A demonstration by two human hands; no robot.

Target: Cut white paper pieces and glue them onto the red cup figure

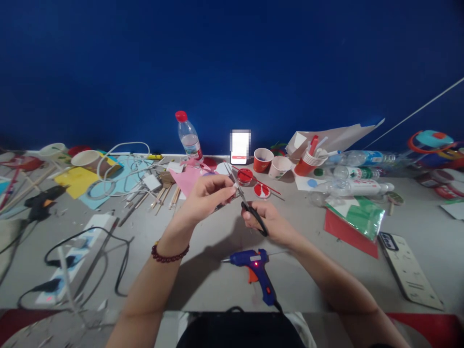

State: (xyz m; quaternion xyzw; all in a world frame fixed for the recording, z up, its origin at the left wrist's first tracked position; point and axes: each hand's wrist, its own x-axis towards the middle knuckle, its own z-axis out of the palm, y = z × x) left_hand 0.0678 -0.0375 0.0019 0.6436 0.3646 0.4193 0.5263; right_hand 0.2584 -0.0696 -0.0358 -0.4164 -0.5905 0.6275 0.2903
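My right hand (266, 220) is closed round the black handles of a pair of scissors (255, 215), whose metal blades point up and away to the left. Pinched between the fingertips of my left hand (213, 193) is a small whitish piece (235, 187), held right beside the blades; its kind is too small to tell. A dark red bead bracelet (170, 253) circles my left wrist. Below both hands a blue glue gun (253, 261) lies on the grey table, its red light lit and its nozzle facing left.
Behind my hands stand a red-capped bottle (189, 137), a lit phone (239, 147), paper cups (263, 160) and a red paint tub (245, 176). A power strip (78, 258) with cables lies left. Plastic bottles (357, 187), green sheets (362, 217) and another phone (411, 270) lie right.
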